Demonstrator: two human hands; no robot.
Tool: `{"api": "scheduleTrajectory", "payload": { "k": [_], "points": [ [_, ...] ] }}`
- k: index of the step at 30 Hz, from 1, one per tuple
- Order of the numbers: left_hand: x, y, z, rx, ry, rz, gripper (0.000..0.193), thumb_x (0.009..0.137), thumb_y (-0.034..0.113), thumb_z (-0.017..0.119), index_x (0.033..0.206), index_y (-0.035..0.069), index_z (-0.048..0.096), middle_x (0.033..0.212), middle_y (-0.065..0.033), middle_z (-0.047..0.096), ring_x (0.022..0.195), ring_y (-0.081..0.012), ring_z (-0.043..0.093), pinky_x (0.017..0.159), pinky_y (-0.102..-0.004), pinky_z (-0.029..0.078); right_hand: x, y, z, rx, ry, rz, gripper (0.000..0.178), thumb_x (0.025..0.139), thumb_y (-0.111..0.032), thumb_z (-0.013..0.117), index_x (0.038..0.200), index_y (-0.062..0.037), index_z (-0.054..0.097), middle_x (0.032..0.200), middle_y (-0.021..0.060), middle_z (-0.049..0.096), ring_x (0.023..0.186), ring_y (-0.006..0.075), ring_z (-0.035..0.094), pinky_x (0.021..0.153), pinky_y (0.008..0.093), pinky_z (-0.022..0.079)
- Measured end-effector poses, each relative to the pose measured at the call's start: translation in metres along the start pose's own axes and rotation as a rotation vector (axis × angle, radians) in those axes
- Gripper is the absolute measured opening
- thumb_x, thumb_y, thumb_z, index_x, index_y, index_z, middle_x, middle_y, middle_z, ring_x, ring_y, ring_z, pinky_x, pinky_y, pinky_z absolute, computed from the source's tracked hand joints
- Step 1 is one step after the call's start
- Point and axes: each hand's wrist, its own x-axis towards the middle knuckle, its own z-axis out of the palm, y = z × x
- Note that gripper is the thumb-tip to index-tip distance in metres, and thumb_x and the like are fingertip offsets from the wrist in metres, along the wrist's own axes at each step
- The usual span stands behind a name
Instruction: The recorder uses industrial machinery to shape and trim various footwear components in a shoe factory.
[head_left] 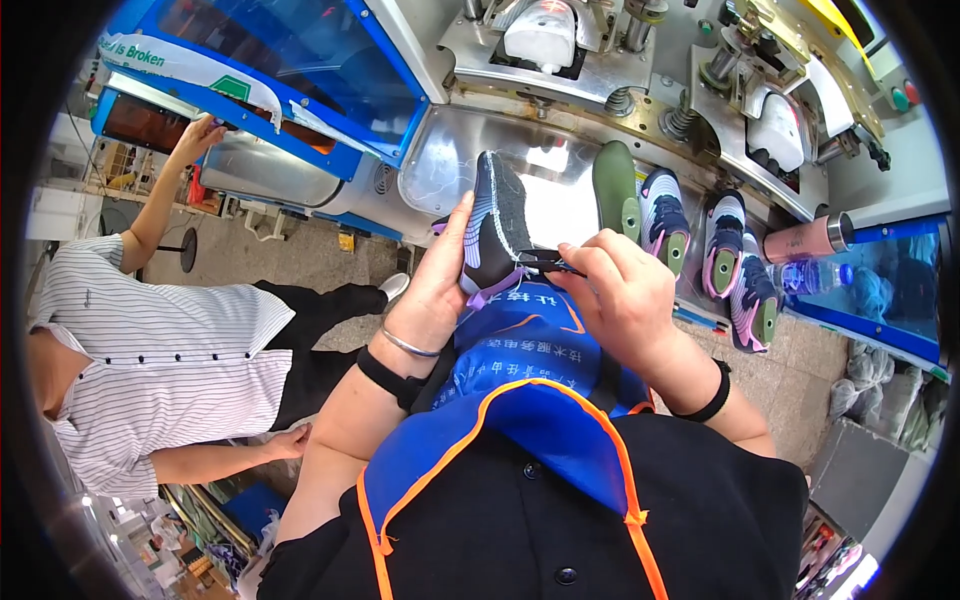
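The shoe (pixel 495 225), dark grey with lilac trim, stood sole-outward and toe-up in front of the blue apron (pixel 530 360), just above its bib. The left hand (pixel 440 280) lay against the shoe's left side, palm cupped around it, the thumb stretched up along its edge and the fingers hidden behind; it gripped the shoe firmly, half closed. A silver bangle and a black band circled that wrist. The right hand (pixel 620 290) sat just right of the shoe's lower part, curled nearly shut, its fingertips pinching a small black tool (pixel 545 262) whose tip touched the shoe near the lilac trim; what kind of tool it was could not be told. A black band circled that wrist too.

Beyond the shoe, a shiny metal bench (pixel 470 160) carried further shoes to the right: a green form (pixel 615 185), then three shoes with pink and lilac soles (pixel 725 245). A pink flask (pixel 810 238) lay farther right of these. Left of the shoe, well apart, a person in a striped shirt (pixel 150 360) sat reaching one hand (pixel 200 135) up to a blue machine (pixel 270 70).
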Motion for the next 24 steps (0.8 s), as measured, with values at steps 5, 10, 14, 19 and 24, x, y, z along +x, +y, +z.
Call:
{"api": "scheduleTrajectory", "payload": {
  "k": [5, 10, 14, 19, 24],
  "points": [
    [-0.0027, -0.0017, 0.0034, 0.010, -0.010, 0.001, 0.043, 0.100, 0.039, 0.050, 0.123, 0.003, 0.058, 0.116, -0.0110, 0.066, 0.101, -0.0193, 0.066, 0.089, -0.0325, 0.055, 0.0016, -0.0025, 0.0000, -0.036, 0.017, -0.007, 0.027, 0.071, -0.010, 0.078, 0.092, -0.0045, 0.062, 0.074, 0.0068, 0.056, 0.061, 0.0234, 0.058, 0.051, 0.0338, 0.045],
    [-0.0010, -0.0026, -0.0002, -0.012, -0.051, -0.017, 0.043, 0.100, 0.039, 0.050, 0.124, 0.003, 0.057, 0.116, -0.0111, 0.066, 0.100, -0.0195, 0.066, 0.088, -0.0330, 0.055, -0.0001, -0.0031, -0.0006, -0.019, 0.014, -0.004, 0.027, 0.071, -0.010, 0.078, 0.092, -0.0046, 0.062, 0.073, 0.0072, 0.056, 0.061, 0.0236, 0.058, 0.051, 0.0339, 0.045],
    [-0.0010, -0.0026, -0.0009, 0.007, -0.061, -0.007, 0.044, 0.100, 0.039, 0.050, 0.124, 0.003, 0.057, 0.117, -0.0115, 0.065, 0.100, -0.0198, 0.066, 0.088, -0.0332, 0.055, -0.0004, -0.0037, -0.0001, -0.007, 0.020, -0.003, 0.027, 0.070, -0.009, 0.078, 0.091, -0.0044, 0.062, 0.073, 0.0075, 0.057, 0.060, 0.0238, 0.059, 0.051, 0.0341, 0.045],
    [-0.0019, -0.0031, -0.0006, 0.000, -0.070, -0.004, 0.045, 0.100, 0.039, 0.050, 0.124, 0.003, 0.057, 0.117, -0.0118, 0.065, 0.101, -0.0195, 0.066, 0.088, -0.0327, 0.055, -0.0016, -0.0035, 0.0013, -0.019, 0.017, 0.001, 0.028, 0.069, -0.012, 0.078, 0.092, -0.0058, 0.062, 0.074, 0.0056, 0.056, 0.063, 0.0218, 0.059, 0.052, 0.0328, 0.046],
    [0.0013, -0.0046, -0.0046, -0.006, -0.078, 0.010, 0.044, 0.100, 0.039, 0.049, 0.124, 0.003, 0.057, 0.116, -0.0110, 0.066, 0.100, -0.0190, 0.066, 0.088, -0.0322, 0.055, -0.0007, -0.0030, 0.0039, -0.038, 0.001, 0.009, 0.029, 0.067, -0.013, 0.077, 0.092, -0.0070, 0.063, 0.075, 0.0047, 0.055, 0.066, 0.0215, 0.060, 0.053, 0.0324, 0.047]
  ]
}}
